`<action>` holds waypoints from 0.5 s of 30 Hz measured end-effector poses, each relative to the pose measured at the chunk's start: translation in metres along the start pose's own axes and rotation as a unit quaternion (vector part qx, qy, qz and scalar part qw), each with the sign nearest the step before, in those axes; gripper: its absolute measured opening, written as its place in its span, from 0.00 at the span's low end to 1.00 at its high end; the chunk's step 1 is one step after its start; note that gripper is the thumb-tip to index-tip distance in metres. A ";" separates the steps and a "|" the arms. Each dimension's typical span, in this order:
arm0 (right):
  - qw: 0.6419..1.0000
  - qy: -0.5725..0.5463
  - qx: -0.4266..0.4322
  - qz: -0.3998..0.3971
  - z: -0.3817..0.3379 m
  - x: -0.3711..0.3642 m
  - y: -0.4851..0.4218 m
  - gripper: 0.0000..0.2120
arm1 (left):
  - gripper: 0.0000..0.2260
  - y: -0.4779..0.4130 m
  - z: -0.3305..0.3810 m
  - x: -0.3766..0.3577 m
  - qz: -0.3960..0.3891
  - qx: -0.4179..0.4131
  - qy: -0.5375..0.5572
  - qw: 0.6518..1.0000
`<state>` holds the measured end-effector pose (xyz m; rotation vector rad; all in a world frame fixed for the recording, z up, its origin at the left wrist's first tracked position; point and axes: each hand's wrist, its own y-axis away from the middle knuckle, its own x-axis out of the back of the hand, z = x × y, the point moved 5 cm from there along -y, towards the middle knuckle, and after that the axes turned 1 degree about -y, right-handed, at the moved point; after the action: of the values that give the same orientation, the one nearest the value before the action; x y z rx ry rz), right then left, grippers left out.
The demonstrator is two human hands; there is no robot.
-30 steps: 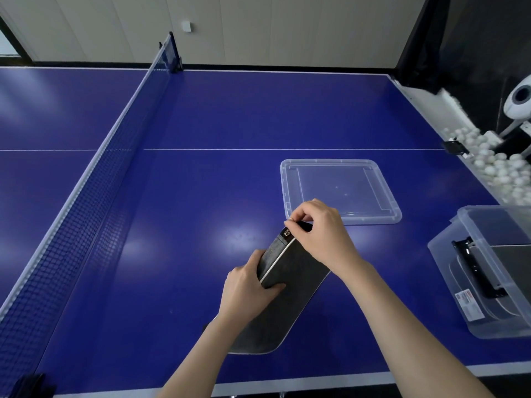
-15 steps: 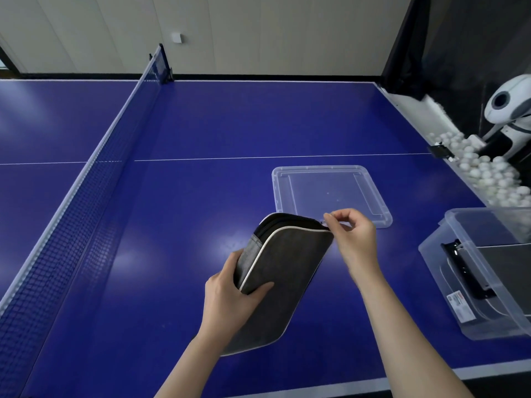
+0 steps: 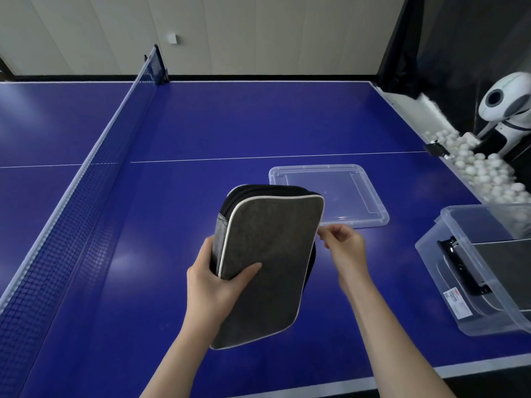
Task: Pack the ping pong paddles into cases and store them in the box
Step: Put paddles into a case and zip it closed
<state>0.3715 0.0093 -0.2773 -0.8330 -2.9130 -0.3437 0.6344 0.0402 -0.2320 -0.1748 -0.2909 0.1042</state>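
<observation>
Just in front of the lid, my left hand grips the grey case off the tabletop while my right hand pinches its zip edge; zipping looks underway, and the box right of the lid comes next.

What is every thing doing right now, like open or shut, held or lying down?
case, held up at a slant, zip looks shut along the top.
left hand, grips the case's left side.
right hand, pinches at the case's right edge.
lid, off the box, lying flat on the table.
box, open, something dark inside.
</observation>
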 end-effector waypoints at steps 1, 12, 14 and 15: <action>1.000 0.003 0.000 0.002 0.003 -0.002 0.003 0.09 | 0.23 -0.002 0.001 0.001 0.005 0.002 0.009 1.000; 0.999 -0.014 0.039 -0.025 0.016 -0.003 0.031 0.03 | 0.23 -0.035 -0.007 0.015 0.038 0.089 0.177 0.979; 0.995 -0.017 0.077 -0.057 0.008 -0.004 0.034 0.09 | 0.22 -0.039 -0.011 0.016 0.037 0.111 0.199 0.973; 0.993 -0.007 0.100 -0.069 0.005 -0.003 0.035 0.10 | 0.22 -0.041 -0.014 0.016 0.037 0.123 0.207 0.970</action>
<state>0.3930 0.0380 -0.2761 -0.6098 -2.9608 -0.0543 0.6564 -0.0002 -0.2329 0.0410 0.1465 0.1737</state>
